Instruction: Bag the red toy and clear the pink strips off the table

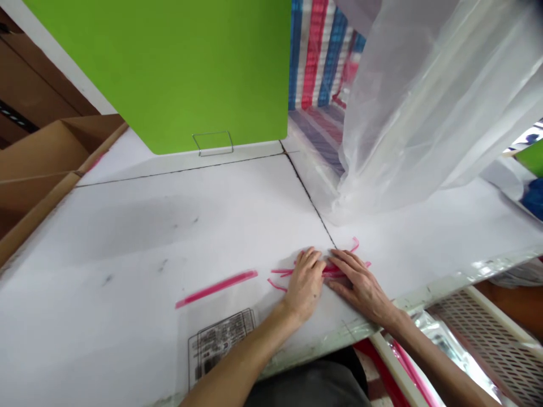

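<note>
- Head view: pink strips (334, 272) are partly covered by the left hand (306, 280) and right hand (360, 282) on the white tabletop (131, 237); whether they are gripped cannot be told.
- A lone strip (216, 289) is laid apart, leftward.
- A green board (190, 73) and white sheeting (407, 113) are seen beyond.

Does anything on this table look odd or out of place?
Mildly: one flat pink plastic-looking strip lies alone, slanted, apart from the loose pink strips under the left hand and right hand; small dark smudges mar the white tabletop.
</note>
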### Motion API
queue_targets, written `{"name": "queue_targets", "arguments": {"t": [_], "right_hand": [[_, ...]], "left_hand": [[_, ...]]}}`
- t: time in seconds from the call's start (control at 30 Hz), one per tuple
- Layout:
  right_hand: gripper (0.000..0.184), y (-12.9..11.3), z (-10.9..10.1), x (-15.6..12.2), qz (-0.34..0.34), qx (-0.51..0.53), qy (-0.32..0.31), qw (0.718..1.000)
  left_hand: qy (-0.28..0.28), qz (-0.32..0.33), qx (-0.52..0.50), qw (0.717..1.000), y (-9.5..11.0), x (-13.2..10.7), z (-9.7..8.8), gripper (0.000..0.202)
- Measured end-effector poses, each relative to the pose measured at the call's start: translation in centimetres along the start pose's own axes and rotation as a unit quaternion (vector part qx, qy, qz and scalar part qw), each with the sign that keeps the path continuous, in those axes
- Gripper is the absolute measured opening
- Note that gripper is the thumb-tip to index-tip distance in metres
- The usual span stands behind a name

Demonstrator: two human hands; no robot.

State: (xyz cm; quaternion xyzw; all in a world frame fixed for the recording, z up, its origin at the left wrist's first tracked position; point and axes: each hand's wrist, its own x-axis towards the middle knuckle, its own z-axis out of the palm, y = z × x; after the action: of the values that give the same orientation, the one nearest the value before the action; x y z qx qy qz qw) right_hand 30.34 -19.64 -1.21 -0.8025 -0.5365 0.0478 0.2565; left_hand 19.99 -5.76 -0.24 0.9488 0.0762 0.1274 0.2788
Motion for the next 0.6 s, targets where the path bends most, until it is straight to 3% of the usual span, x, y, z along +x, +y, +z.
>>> {"name": "queue_targets", "arguments": {"t": [0.23, 0.47, 0.6], "right_hand": [[0.017, -1.3, 0.8, 0.8, -0.001, 0.008, 0.038, 0.999], [0.021, -3.9, 0.8, 2.1, 0.119, 0.142, -0.015, 0.983], [0.028, -5.1, 0.1, 3.4, 0.109, 0.250, -0.051, 0.961]], "left_hand": [[0.028, -0.003, -0.052, 0.998, -0.4, -0.1, 0.9, 0.021], [0.029, -0.059, -0.042, 0.997, 0.2, -0.7, -1.4, 0.016], [0.017, -0.080, -0.050, 0.995, 0.0, -0.9, -3.0, 0.017]]}}
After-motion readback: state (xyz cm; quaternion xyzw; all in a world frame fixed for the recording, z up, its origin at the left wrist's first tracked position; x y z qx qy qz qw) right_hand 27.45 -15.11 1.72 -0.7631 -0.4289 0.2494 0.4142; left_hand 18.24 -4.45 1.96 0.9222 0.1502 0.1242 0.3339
